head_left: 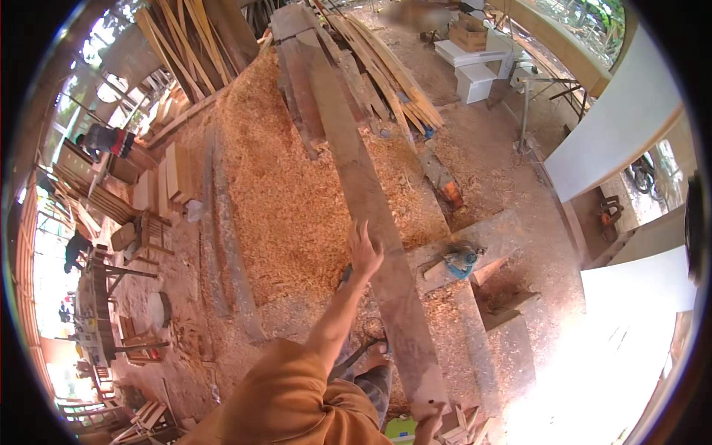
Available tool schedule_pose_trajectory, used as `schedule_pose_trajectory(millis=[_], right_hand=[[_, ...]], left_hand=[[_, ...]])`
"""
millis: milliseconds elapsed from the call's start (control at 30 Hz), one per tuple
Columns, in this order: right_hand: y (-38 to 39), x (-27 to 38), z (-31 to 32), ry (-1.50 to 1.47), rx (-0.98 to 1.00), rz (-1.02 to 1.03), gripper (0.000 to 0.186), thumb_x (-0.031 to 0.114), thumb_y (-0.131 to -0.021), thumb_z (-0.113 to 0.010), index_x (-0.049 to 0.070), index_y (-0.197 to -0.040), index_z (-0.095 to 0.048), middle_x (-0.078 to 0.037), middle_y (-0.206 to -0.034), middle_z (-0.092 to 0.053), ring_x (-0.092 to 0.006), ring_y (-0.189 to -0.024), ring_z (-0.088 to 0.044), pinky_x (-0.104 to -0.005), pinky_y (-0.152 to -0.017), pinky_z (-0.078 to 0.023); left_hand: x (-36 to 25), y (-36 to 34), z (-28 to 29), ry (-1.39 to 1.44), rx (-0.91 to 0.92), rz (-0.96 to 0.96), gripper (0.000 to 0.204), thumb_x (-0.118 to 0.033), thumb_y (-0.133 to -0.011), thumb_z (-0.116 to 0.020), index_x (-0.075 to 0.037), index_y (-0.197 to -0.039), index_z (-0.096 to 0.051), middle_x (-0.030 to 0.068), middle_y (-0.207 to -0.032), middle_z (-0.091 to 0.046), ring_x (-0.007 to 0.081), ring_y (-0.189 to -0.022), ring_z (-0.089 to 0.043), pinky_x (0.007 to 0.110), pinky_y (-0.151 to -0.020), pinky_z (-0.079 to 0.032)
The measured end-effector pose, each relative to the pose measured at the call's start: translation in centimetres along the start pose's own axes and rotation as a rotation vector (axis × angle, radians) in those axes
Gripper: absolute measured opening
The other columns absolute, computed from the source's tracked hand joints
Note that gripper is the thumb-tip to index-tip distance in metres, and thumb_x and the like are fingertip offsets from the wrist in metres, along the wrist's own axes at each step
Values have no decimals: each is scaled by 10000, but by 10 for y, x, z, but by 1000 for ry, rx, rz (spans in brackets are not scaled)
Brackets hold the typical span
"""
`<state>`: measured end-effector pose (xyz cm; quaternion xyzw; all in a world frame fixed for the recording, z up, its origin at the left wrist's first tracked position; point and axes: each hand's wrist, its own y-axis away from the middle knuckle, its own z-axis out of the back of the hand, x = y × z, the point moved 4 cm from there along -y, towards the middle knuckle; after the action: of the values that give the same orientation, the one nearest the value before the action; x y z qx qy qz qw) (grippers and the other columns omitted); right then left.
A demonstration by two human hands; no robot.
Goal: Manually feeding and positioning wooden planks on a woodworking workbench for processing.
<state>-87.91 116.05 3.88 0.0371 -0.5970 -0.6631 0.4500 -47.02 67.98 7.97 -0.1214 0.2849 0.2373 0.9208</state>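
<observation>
A long, wide brown wooden plank [363, 185] runs from the near lower edge up to the far stack of boards. Beside its left edge, about midway along, my left hand [365, 252] has its fingers stretched out and apart. Whether the palm touches the wood I cannot tell. My right hand [428, 423] is closed on the near end of the plank, low in the view and partly cut by the dark rim. To the right of the plank, a teal power tool [461, 259] rests on a short board.
Wood shavings [274, 178] are heaped left of the plank. Long boards [389, 67] lie stacked at the far end. An orange tool [450, 194] is on the ground to the right. Wooden chairs [141, 233] stand at left, white panels [615, 141] at right.
</observation>
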Motion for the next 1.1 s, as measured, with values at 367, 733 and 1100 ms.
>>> schedule_pose_trajectory(millis=[367, 733, 1100], right_hand=[[14, 5, 6, 116, -179, -122, 697, 638, -783, -780, -19, -988, -671, -104, -828, -635, -210, -639, -588, -360, -513, -490], [60, 42, -79, -46, 92, 26, 751, 623, -848, -726, -6, -1243, -612, -175, -1229, -615, -326, -1056, -635, -472, -884, -567], [64, 69, -187, -10, 60, -10, 580, 655, -852, -704, 98, -1003, -641, -51, -876, -584, -157, -655, -510, -309, -602, -475]], left_hand=[[-36, -37, -9, -256, 283, -523, 602, -373, -936, -560, -208, -1498, -419, 108, -1640, -249, 300, -1522, -220, 578, -1224, -167], [-27, -93, -4, -172, 229, -496, 676, -328, -895, -591, -96, -1494, -380, 96, -1601, -324, 270, -1513, -250, 546, -1232, -173], [-10, -221, -23, -175, 211, -475, 643, -350, -899, -593, -103, -1468, -421, 81, -1600, -327, 258, -1514, -252, 529, -1243, -176]])
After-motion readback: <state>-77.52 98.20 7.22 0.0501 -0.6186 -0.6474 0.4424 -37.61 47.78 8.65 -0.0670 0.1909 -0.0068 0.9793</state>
